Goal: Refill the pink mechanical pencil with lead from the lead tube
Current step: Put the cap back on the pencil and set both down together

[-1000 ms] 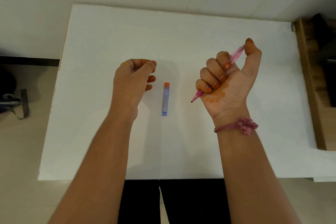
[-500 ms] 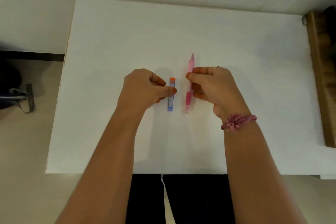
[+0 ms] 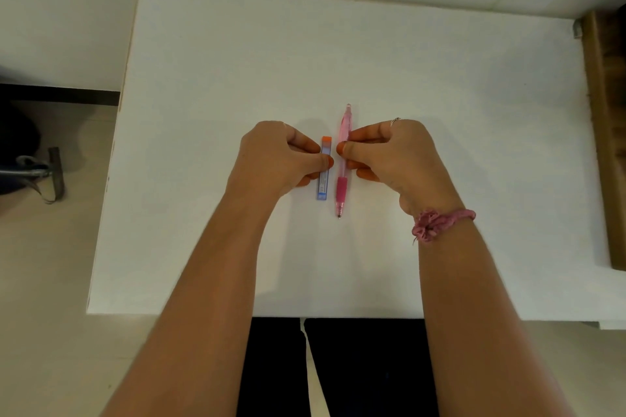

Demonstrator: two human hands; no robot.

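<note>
The pink mechanical pencil [image 3: 342, 186] lies flat on the white table [image 3: 372, 54], tip toward me and cap end away. My right hand [image 3: 393, 152] pinches its clear barrel between thumb and forefinger. Just left of it and parallel lies the blue lead tube [image 3: 323, 184] with its orange cap on, pointing away. My left hand [image 3: 277, 156] is curled beside the tube. Its thumb tip rests on the tube's middle, and a lower finger touches the tube's left edge.
A wooden piece of furniture [image 3: 606, 132] borders the table's right edge. On the floor at left lie a dark bag and strap [image 3: 37, 173]. My dark-trousered legs [image 3: 338, 366] show below the table's near edge. A pink string bracelet [image 3: 437, 220] circles my right wrist.
A second ago my right hand held the pencil up in a fist; it has since laid it beside the tube. My left hand moved right onto the tube.
</note>
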